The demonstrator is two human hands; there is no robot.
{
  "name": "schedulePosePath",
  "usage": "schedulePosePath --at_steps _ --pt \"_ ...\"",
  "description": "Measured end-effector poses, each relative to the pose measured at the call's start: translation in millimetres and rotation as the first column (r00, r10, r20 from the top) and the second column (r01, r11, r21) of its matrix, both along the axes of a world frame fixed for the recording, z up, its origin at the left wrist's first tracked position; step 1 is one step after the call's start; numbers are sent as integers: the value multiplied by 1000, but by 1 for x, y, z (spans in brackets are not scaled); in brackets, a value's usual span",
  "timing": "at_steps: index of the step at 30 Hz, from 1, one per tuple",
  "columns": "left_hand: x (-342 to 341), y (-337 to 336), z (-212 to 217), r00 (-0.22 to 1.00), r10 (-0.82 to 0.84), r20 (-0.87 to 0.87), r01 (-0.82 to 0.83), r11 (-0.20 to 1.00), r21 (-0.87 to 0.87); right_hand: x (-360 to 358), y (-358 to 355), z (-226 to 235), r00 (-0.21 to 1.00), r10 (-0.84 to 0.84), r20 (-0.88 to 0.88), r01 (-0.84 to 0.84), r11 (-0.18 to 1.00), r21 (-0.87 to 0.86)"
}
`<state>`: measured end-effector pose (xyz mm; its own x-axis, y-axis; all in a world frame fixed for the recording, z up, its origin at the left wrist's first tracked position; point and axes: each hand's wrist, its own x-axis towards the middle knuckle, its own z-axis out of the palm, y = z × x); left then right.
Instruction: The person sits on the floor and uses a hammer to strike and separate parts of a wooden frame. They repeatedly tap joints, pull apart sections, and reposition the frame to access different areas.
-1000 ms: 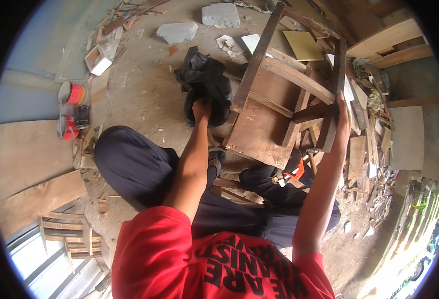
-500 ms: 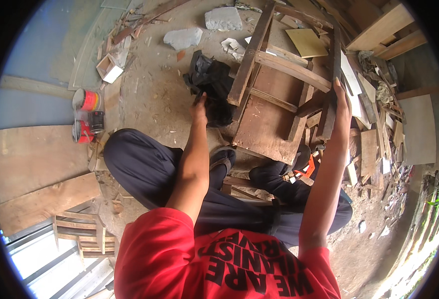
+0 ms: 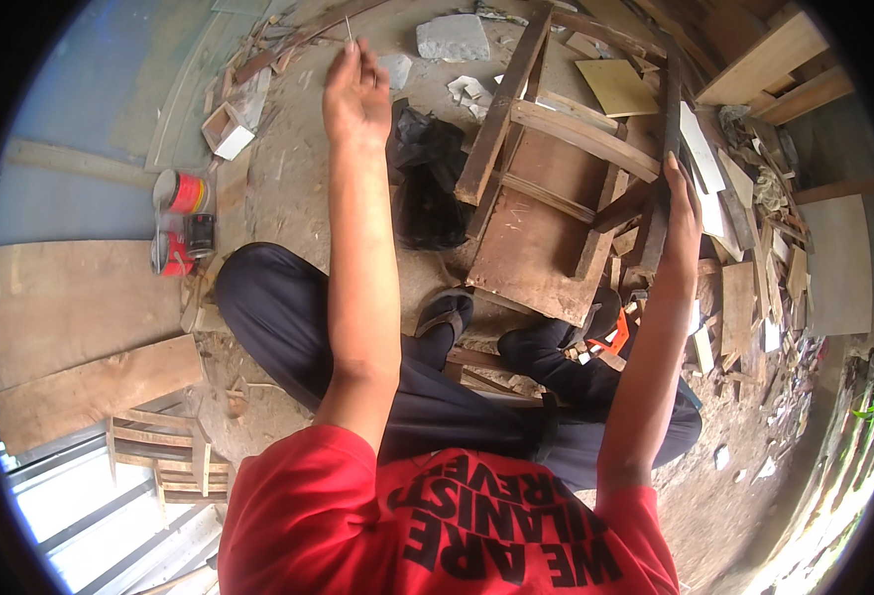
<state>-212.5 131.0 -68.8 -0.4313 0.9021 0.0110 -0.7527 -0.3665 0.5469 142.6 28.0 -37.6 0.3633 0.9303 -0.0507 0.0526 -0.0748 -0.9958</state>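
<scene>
My left hand (image 3: 357,94) is raised over the floor beyond the black plastic bag (image 3: 429,203). Its fingers pinch a thin, pale, nail-like sliver (image 3: 349,28), too small to identify for certain. My right hand (image 3: 682,193) rests against the right-hand rail of an old brown wooden chair frame (image 3: 585,140), with the fingers stretched along the wood. The chair lies tipped over in front of me, its crossbars and a broad brown panel (image 3: 531,243) showing. Below the panel, near my foot, an orange-handled tool (image 3: 615,334) is partly hidden.
Paint cans (image 3: 187,191) stand at the left beside a small open wooden box (image 3: 227,131). Concrete chunks (image 3: 453,38) lie at the far side. Wood scraps (image 3: 739,307) pile up on the right, near a yellowish board (image 3: 616,87). Plywood sheets (image 3: 80,307) lie at the left.
My left hand has left the black bag and risen away from me, with the thin sliver now showing between its fingers. My right hand stays on the chair frame.
</scene>
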Motion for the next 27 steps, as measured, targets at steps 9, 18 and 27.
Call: schedulePosePath --at_steps 9,18,27 --pt "132 -56 85 806 -485 -338 532 845 55 2 2 -6 995 -5 -101 8 999 37" --pt "216 -40 62 489 -429 -760 579 811 -85 13 16 -34 967 93 -236 -69 992 109" --pt "232 -38 43 112 -2 -994 448 893 49 41 11 -20 750 353 -560 -308 935 178"
